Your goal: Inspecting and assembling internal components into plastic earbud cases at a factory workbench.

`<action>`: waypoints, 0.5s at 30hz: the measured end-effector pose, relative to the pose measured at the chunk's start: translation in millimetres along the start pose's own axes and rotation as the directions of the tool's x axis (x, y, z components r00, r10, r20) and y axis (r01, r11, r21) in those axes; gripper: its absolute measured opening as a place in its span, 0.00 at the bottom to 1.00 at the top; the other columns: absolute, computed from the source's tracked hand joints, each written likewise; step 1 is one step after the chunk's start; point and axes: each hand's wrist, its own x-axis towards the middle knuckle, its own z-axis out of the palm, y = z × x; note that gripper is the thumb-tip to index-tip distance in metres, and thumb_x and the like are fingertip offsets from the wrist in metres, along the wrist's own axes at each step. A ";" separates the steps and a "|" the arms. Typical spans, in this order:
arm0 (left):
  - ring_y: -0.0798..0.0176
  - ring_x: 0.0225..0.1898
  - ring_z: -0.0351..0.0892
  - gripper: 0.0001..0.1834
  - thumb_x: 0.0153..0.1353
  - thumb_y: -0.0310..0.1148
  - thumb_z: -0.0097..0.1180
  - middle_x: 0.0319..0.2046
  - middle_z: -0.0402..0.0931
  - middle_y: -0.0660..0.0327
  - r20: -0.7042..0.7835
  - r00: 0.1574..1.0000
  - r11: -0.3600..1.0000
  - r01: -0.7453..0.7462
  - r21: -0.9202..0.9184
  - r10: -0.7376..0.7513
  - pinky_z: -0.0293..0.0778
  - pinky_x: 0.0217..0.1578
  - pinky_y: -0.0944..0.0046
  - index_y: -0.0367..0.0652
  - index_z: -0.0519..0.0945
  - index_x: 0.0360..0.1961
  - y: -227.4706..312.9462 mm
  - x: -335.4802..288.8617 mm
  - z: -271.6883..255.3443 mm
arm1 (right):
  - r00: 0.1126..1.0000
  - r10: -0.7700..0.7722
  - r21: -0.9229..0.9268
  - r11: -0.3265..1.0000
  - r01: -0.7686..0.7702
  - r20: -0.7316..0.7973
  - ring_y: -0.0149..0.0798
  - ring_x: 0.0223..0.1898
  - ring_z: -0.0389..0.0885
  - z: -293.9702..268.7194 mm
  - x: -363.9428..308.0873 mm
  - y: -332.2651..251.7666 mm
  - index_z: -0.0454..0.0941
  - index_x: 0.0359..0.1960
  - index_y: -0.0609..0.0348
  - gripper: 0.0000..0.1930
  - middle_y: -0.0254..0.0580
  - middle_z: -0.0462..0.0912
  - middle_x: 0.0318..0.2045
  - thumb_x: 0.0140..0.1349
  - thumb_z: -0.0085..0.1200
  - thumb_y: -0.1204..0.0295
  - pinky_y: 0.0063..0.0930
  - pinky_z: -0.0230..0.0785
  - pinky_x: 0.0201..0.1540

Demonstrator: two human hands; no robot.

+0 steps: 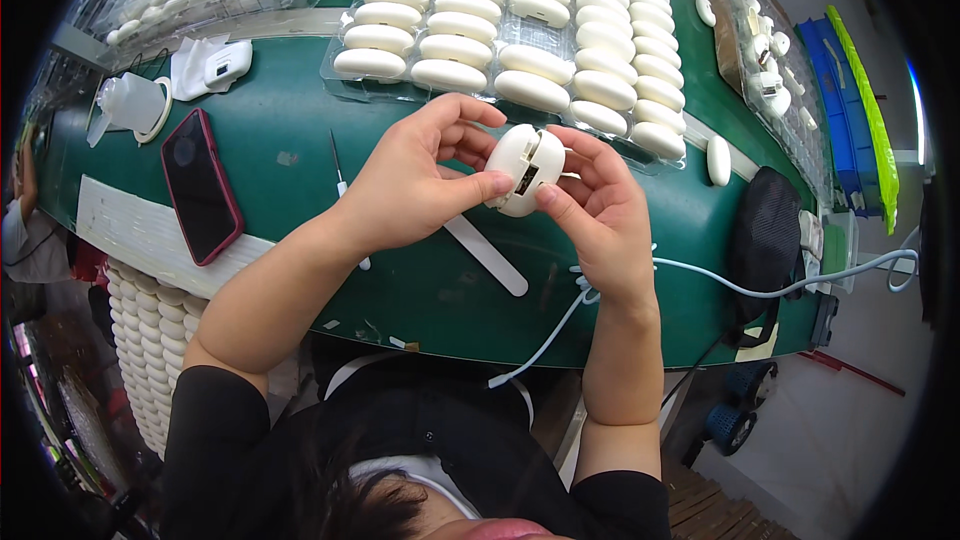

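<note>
Between both hands, above the green table, is a white rounded plastic case (517, 155) whose two halves stand slightly apart, with a dark slot in the gap. My left hand (430, 170) grips its left side, thumb on the near face. My right hand (598, 202) pinches the right side between thumb and fingers. Below the hands lies a white flat stick (487, 256), apart from them. Near my left wrist is a thin screwdriver (338, 165), its lower part hidden by the forearm. Just beyond the hands, rows of white oval cases (532, 91) fill a clear tray.
A phone in a red case (203, 187) lies at left. Nearby are a white device (228, 65) and a clear plastic cup (130, 100). A pale cable (700, 276) crosses the right side, by a black pouch (762, 240). Trays of white parts (790, 90) stand far right.
</note>
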 end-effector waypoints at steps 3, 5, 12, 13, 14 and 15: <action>0.68 0.42 0.77 0.16 0.54 0.28 0.64 0.37 0.78 0.60 -0.025 0.998 0.999 -0.053 -0.004 0.053 0.78 0.41 0.67 0.34 0.76 0.42 0.8 -1.4 -0.5 | 0.998 -0.054 0.050 0.997 0.053 0.017 0.36 0.46 0.80 -1.5 0.8 0.6 0.67 0.57 0.64 0.24 0.47 0.77 0.48 0.58 0.56 0.82 0.27 0.73 0.50; 0.68 0.42 0.77 0.15 0.54 0.28 0.65 0.37 0.78 0.61 -0.008 0.996 0.996 -0.090 -0.005 0.090 0.78 0.40 0.67 0.34 0.76 0.40 3.1 -2.4 -0.4 | 0.998 -0.065 0.061 0.996 0.063 0.024 0.36 0.46 0.80 -1.2 1.5 0.8 0.66 0.58 0.64 0.25 0.46 0.77 0.47 0.57 0.57 0.83 0.27 0.74 0.49; 0.67 0.43 0.78 0.17 0.55 0.26 0.64 0.40 0.78 0.60 -0.014 0.995 0.985 -0.100 0.140 0.103 0.79 0.41 0.67 0.35 0.77 0.45 10.8 -6.9 1.2 | 0.996 -0.071 0.125 0.990 0.064 0.048 0.36 0.47 0.80 -0.7 0.1 -1.0 0.65 0.59 0.64 0.27 0.46 0.77 0.47 0.57 0.57 0.84 0.27 0.74 0.49; 0.66 0.46 0.77 0.18 0.56 0.25 0.63 0.43 0.77 0.59 -0.014 0.994 0.978 -0.106 0.178 0.110 0.79 0.42 0.67 0.35 0.76 0.48 11.7 -7.9 0.3 | 0.993 -0.095 0.153 0.985 0.084 0.066 0.36 0.47 0.80 1.5 0.6 0.0 0.65 0.59 0.64 0.28 0.45 0.77 0.47 0.56 0.59 0.83 0.27 0.74 0.49; 0.66 0.46 0.77 0.18 0.56 0.25 0.63 0.43 0.77 0.59 -0.012 0.994 0.979 -0.107 0.175 0.111 0.79 0.42 0.67 0.35 0.76 0.48 10.4 -8.4 -1.2 | 0.989 -0.120 0.181 0.978 0.103 0.083 0.36 0.47 0.79 2.6 0.5 0.3 0.65 0.60 0.63 0.29 0.45 0.77 0.46 0.55 0.60 0.83 0.27 0.75 0.48; 0.64 0.46 0.77 0.20 0.54 0.26 0.65 0.44 0.77 0.58 0.011 0.989 0.976 -0.145 0.164 0.145 0.78 0.43 0.66 0.36 0.76 0.49 8.0 -9.3 -3.9 | 0.989 -0.119 0.180 0.978 0.102 0.085 0.36 0.47 0.79 2.0 0.4 -0.1 0.65 0.60 0.63 0.29 0.45 0.77 0.46 0.55 0.60 0.83 0.27 0.75 0.48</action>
